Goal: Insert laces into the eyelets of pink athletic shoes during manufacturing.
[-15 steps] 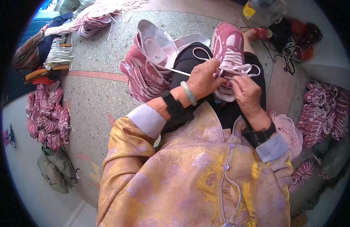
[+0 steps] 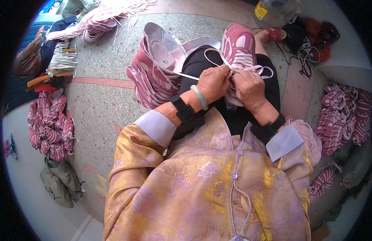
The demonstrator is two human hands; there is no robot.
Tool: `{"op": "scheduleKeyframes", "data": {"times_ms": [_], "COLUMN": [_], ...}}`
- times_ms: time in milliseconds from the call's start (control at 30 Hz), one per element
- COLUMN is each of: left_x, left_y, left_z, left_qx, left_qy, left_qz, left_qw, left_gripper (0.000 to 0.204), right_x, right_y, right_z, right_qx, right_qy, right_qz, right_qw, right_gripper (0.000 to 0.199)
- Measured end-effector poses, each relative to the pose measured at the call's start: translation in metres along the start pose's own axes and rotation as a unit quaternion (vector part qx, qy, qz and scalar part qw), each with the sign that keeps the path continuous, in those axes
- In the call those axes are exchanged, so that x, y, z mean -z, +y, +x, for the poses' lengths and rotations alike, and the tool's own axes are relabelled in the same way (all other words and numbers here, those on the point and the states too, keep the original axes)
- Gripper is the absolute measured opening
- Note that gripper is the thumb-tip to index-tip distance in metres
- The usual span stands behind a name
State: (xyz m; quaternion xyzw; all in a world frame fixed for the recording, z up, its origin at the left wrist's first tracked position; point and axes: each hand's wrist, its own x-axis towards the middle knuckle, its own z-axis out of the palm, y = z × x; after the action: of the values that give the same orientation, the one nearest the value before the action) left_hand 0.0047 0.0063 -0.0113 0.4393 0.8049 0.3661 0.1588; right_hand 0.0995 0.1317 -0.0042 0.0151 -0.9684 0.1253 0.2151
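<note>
A pink-and-white sneaker (image 2: 235,38) rests on my lap, toe pointing away, with pale pink shoelace (image 2: 244,59) crossing its front. My left hand (image 2: 214,82) is closed at the left side of the lacing, thumb and forefinger pinching the lace; a loop and a tail of it trail off to the left. Close against it, my right hand (image 2: 249,89) is also closed, its fingertips pinching lace above the tongue. Both hands cover most of the tongue and upper eyelets. A loose lace loop sticks out right of the right hand.
Left of my knees stands a stack of pink shoe uppers (image 2: 152,76). Bundled shoe parts lie at the far left (image 2: 51,124) and right (image 2: 345,116). Hanks of lace (image 2: 99,28) spread at the back, and a clear plastic container (image 2: 276,14) stands at the far right.
My right hand has moved up and left, over the tongue and against the left hand. The left hand has shifted only slightly, and the sneaker tilts a little.
</note>
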Motion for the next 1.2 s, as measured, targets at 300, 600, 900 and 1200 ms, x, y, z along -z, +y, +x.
{"op": "scheduleKeyframes", "data": {"times_ms": [300,600,900,1200], "left_x": [0.003,-0.024,-0.048,0.021], "left_y": [0.006,0.04,0.043,0.033], "left_z": [-0.004,0.017,0.033,0.004], "left_qx": [-0.069,-0.154,0.002,-0.079], "left_qy": [0.103,0.003,-0.041,-0.183], "left_qz": [-0.031,0.042,0.064,0.116], "left_qw": [0.992,0.987,0.997,0.973], "left_gripper": [0.009,0.006,0.011,0.009], "right_x": [0.088,0.054,0.015,0.014], "right_y": [0.028,0.023,0.033,0.032], "right_z": [-0.109,-0.057,-0.052,-0.065], "right_qx": [-0.199,-0.237,-0.257,-0.357], "right_qy": [-0.072,-0.005,0.004,-0.006], "right_qz": [0.125,0.264,0.236,0.371], "right_qw": [0.969,0.935,0.937,0.858], "right_gripper": [0.007,0.028,0.031,0.047]}}
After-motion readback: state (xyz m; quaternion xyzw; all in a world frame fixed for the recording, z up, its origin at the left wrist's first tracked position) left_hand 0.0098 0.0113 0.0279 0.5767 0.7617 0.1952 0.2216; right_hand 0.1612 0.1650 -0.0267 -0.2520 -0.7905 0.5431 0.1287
